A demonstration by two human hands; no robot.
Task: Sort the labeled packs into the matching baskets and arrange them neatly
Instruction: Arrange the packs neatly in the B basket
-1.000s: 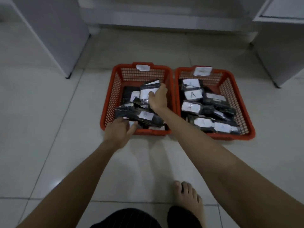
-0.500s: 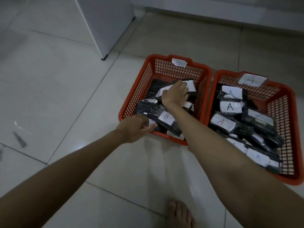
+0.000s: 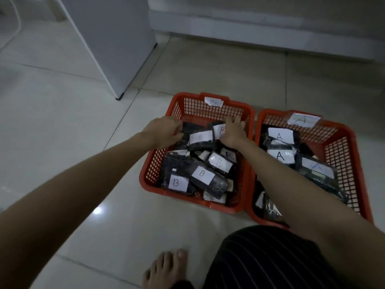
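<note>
Both hands in B basket [image 3: 251,119]: left hand [image 3: 164,132] grips pack [image 3: 201,140], right hand [image 3: 234,132] flat on packs.

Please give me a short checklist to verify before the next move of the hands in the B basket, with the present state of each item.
1. Both hands are in the B basket: ok. The left hand and the right hand are at its far end.
2. Left hand has a hold on a pack: ok, its fingers curl on the dark far pack.
3. Right hand holds something: cannot tell; its fingers lie fairly straight over the packs.
4. Readable labels in this basket say B: ok, for example the near pack. Some labels are blurred.
5. Packs lie neatly: not ok, they overlap at different angles.
6. The A basket holds A packs: ok where readable.
</note>
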